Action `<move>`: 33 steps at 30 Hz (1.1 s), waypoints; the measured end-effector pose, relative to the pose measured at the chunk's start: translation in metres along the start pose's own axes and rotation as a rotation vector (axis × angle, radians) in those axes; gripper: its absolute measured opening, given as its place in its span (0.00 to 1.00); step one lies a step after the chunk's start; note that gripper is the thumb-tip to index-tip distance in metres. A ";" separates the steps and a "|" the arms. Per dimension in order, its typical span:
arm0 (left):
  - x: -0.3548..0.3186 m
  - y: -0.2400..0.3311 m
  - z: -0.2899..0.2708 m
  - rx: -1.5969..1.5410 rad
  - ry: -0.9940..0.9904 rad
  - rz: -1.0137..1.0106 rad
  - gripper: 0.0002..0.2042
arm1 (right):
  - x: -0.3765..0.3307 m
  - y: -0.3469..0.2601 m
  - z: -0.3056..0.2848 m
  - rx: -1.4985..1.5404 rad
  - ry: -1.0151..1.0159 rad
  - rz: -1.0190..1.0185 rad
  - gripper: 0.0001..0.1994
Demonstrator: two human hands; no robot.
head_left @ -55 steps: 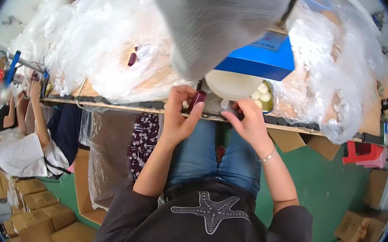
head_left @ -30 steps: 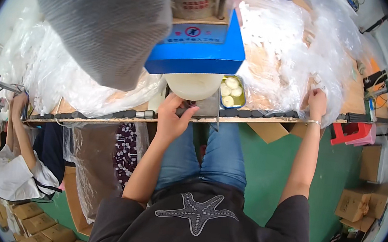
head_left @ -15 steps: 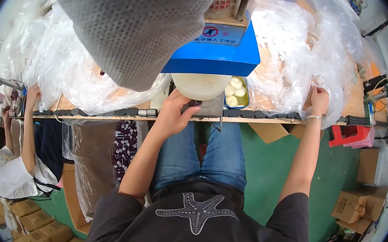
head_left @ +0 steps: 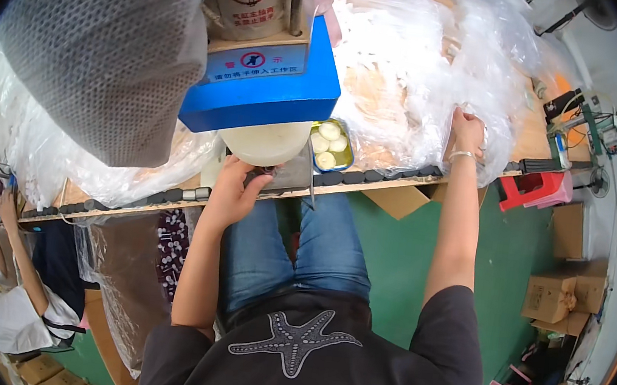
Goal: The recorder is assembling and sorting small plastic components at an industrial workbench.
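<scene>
My left hand [head_left: 233,190] is at the bench's front edge, just under the rounded off-white pad [head_left: 265,142] of a blue press head [head_left: 263,92]. Its thumb and fingers close round a small dark piece, mostly hidden by the pad and fingers. Farther right, my right hand [head_left: 470,133] rests among the clear plastic sheeting [head_left: 432,77]. Those fingers are pinched together, and what they hold, if anything, cannot be made out. Between the hands, beside the pad, sits a small blue-rimmed tray [head_left: 350,154] with several round cream-coloured pads in it.
A grey mesh cover [head_left: 104,47] hangs at upper left. Below the bench edge, a plastic-lined carton [head_left: 120,277] stands left of my legs. A red stool [head_left: 529,191] and cardboard boxes [head_left: 563,297] are at right. Another person in a white shirt [head_left: 13,311] works at far left.
The whole view has shifted, so the press and both hands appear farther left. My left hand stays under the pad, and my right hand stays at the plastic with fingers pinched.
</scene>
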State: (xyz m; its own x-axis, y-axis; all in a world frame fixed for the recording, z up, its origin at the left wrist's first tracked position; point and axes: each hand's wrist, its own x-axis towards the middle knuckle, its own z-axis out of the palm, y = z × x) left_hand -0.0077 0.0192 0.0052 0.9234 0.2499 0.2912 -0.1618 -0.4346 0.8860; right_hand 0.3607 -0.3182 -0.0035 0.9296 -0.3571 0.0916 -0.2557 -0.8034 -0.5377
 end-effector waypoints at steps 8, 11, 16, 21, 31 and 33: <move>0.000 -0.002 0.014 0.068 0.123 0.064 0.12 | 0.002 0.017 -0.009 0.212 0.306 -0.200 0.12; -0.003 0.007 0.011 0.164 0.212 0.043 0.16 | -0.116 -0.015 -0.031 0.574 0.225 -0.496 0.07; 0.003 0.005 0.015 0.136 0.250 0.140 0.13 | -0.225 -0.064 -0.027 0.318 -0.061 -1.331 0.06; 0.001 0.007 0.014 0.086 0.258 0.104 0.11 | -0.224 -0.075 -0.014 0.109 -0.191 -1.311 0.03; 0.003 0.011 0.019 0.153 0.301 0.113 0.12 | -0.283 -0.091 -0.017 1.208 -0.949 -0.719 0.05; 0.002 0.013 0.018 0.227 0.282 0.114 0.12 | -0.294 -0.103 -0.019 1.228 -0.947 -0.719 0.07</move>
State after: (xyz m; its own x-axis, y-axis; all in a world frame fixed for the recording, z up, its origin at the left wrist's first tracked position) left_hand -0.0019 -0.0010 0.0106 0.7671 0.4035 0.4988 -0.1472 -0.6461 0.7490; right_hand 0.1087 -0.1390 0.0406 0.6943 0.6359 0.3372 0.1718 0.3085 -0.9356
